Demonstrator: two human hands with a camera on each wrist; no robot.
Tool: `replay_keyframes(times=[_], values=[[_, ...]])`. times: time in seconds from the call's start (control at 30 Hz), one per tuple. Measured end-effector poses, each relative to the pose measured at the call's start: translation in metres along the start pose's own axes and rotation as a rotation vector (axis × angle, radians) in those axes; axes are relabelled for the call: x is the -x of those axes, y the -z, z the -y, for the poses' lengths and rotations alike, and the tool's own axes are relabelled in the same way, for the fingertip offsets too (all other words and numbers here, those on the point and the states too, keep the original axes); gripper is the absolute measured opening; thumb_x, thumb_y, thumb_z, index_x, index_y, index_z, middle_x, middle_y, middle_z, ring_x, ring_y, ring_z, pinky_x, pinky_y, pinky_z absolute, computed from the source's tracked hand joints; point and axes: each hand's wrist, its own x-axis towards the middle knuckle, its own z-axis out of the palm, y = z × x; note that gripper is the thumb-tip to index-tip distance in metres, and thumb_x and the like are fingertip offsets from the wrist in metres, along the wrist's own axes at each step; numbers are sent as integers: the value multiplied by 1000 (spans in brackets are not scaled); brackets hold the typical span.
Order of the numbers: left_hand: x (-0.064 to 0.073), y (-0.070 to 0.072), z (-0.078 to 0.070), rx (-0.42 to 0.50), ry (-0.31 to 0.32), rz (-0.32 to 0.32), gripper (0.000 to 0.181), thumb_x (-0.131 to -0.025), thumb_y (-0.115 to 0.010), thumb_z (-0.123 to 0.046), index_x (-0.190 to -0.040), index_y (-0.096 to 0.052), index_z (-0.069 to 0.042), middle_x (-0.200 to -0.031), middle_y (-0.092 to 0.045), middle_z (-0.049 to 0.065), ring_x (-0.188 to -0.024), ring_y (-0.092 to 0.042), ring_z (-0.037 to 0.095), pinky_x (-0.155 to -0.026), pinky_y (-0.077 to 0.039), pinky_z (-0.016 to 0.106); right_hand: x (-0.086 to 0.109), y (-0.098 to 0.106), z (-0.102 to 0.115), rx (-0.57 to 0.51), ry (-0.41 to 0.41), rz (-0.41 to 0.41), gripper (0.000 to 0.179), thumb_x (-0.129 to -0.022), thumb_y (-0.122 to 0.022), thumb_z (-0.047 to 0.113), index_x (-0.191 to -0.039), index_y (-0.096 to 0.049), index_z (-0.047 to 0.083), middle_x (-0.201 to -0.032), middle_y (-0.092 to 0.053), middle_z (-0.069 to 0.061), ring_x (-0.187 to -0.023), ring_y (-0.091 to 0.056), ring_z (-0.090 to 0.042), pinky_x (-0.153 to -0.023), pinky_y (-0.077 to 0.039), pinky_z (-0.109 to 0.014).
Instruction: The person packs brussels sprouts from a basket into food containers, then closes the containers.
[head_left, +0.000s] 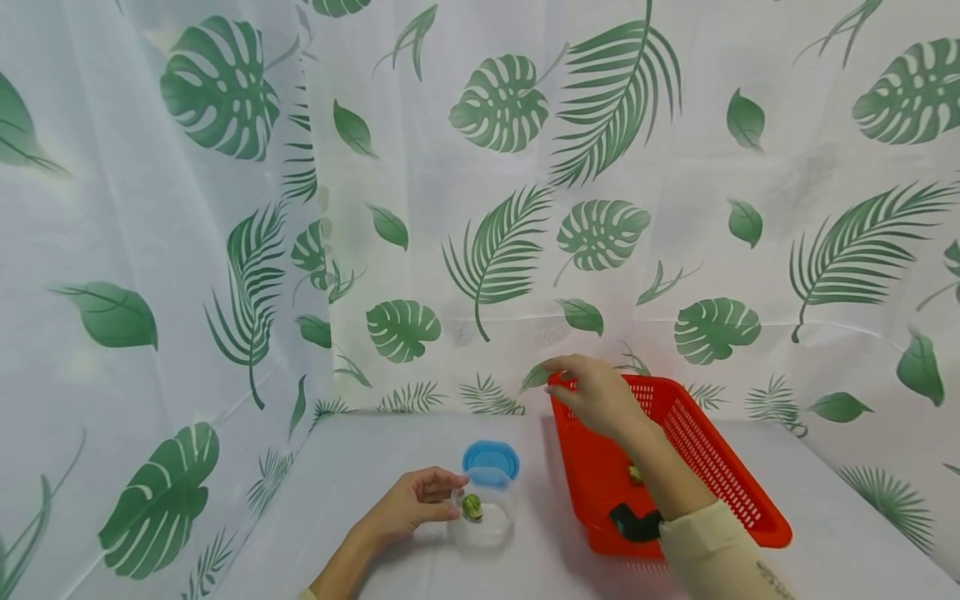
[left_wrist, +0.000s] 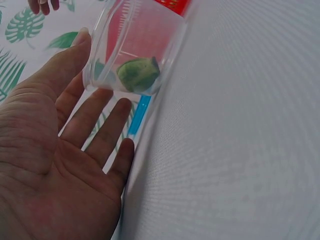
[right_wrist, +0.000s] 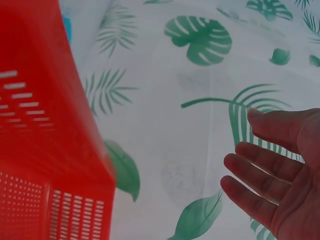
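A small clear plastic container (head_left: 483,527) stands on the white table, with one rounded green piece (left_wrist: 138,74) inside it. My left hand (head_left: 416,502) holds the container at its left side, thumb and fingers touching its rim and wall. Over the back left corner of a red plastic basket (head_left: 581,467) hangs my right hand (head_left: 596,396), fingers loosely bent and nothing in them. A small yellowish-green piece (head_left: 636,475) lies in the basket, partly hidden by the right forearm.
A blue lid (head_left: 491,457) is behind the container, by its far edge. Near the right cuff is a dark curved thing (head_left: 633,523) whose kind I cannot tell. White cloth with green leaf prints (head_left: 495,250) hangs behind and at both sides.
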Motion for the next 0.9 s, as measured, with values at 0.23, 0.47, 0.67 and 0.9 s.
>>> replay_keyframes(times=[0.23,0.47,0.67,0.9], values=[[0,0,0,11,-3,6,56,-92,-82,-17,-137,-59,6,-146,-60,25,-139,-56,37,-101,-57,30,-3,4,-20,3,-65,31,45,-96,-76,19,-139,-65,11,-130,-71,-13,-117,-67,-37,-88,-64,-47],[0,1,0,7,3,-1,54,-92,-82,-18,-136,-60,4,-145,-62,22,-138,-57,35,-102,-57,32,-6,7,-36,-6,-101,60,49,-96,-75,22,-142,-63,9,-141,-65,-18,-127,-60,-42,-95,-60,-53],[0,1,-1,16,9,-8,52,-91,-82,-17,-135,-62,2,-144,-63,21,-139,-57,35,-104,-56,33,-10,9,-53,0,-159,69,54,-95,-77,25,-144,-60,11,-145,-61,-19,-128,-59,-42,-99,-58,-56],[0,0,-1,21,11,-10,50,-91,-82,-16,-134,-63,0,-144,-62,22,-138,-58,35,-103,-56,33,-9,10,-73,7,-140,61,47,-97,-74,21,-140,-63,6,-141,-63,-22,-128,-56,-44,-104,-52,-63]])
